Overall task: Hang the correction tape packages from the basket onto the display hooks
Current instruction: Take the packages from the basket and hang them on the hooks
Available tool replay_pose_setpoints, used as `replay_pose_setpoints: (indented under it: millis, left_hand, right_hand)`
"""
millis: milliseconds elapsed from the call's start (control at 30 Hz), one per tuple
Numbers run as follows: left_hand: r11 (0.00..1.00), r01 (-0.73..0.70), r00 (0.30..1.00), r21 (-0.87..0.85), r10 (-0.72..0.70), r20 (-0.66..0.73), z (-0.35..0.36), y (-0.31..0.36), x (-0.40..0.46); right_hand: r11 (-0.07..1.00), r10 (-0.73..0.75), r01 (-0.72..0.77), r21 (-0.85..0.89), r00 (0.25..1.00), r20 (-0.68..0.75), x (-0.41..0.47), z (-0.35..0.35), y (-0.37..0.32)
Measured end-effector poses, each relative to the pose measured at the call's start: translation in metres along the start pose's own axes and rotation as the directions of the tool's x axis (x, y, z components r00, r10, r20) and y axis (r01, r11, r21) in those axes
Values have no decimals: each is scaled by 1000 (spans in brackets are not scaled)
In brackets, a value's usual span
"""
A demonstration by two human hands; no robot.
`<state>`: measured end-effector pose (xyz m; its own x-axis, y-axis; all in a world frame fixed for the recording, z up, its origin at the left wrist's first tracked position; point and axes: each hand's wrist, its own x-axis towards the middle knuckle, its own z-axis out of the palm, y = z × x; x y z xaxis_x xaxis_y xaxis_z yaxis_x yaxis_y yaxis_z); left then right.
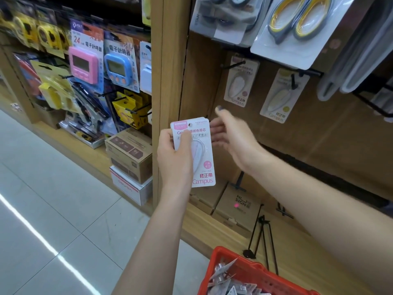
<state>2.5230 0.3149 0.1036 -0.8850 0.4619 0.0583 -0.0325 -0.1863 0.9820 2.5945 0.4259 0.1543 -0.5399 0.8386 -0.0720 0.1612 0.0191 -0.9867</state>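
My left hand (175, 155) grips a pink-labelled correction tape package (201, 154) upright in front of the shelf post, thumb across its front. Just right of the package, my right hand (230, 133) is held with fingers straight and holds nothing. Higher on the brown back panel, one pink-dot package (239, 81) hangs on a black display hook (232, 65), and a yellow-dot package (280, 96) hangs on another hook (293, 80). The red basket (240, 267) sits at the bottom with several more packages (229, 284) inside.
Scissors packs (297, 28) hang above the tape hooks. Brown boxes (236, 207) and loose black hooks (262, 237) lie on the wooden shelf. The left bay holds timers (85, 62), yellow packs and stacked cartons (129, 154). Tiled floor lies at lower left.
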Motion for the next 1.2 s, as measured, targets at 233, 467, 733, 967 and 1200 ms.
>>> replay_pose_setpoints:
  millis: [233,467,733,967,1200]
  left_hand:
    - [999,-47,999,-11,47,-19,-4,-2,0]
    - [998,9,998,-56,-12,-63,-12,1,8]
    - [1000,23,997,-13,-24,-68,-13,-1,7]
    - [999,-1,998,-34,-1,-58,-13,0,8]
    - [999,-34,999,18,34,-13,-10,-5,8]
  right_hand:
    - [936,-180,229,-266,964,193,-42,6,8]
    - [957,-241,260,-128,959,148,-42,-6,9]
    - [901,-427,431,43,901,-75,-25,-4,-39]
    - [896,-411,434,93,890,-198,-9,10,-46]
    - [894,-422,446,30,864,-275,2,14,-44]
